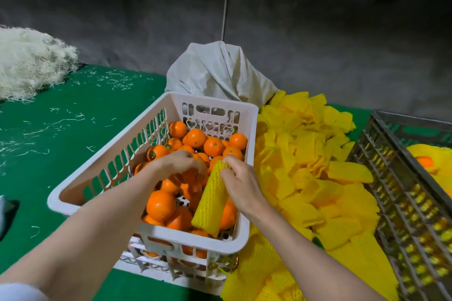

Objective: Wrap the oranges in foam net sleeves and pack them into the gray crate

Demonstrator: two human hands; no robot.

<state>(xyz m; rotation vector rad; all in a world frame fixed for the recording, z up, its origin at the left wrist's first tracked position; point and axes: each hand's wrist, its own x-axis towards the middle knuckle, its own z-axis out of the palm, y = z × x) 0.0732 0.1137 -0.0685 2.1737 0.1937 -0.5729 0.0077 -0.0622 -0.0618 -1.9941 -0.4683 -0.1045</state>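
Both forearms extend over the basket [215, 240]. The right hand [241, 183] pinches the far end of a sleeve [211, 203], which hangs tilted. The left hand [178, 162], palm down, curls into the oranges [161, 205]; its grip cannot be determined. The sleeve pile [305, 166] lies to the right and the crate [403, 178] at far right.

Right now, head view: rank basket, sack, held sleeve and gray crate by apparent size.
1. Basket
2. Sack, farther from the camera, so true size is unsure
3. Sleeve
Crate: cropped by the frame edge, so not ranked.
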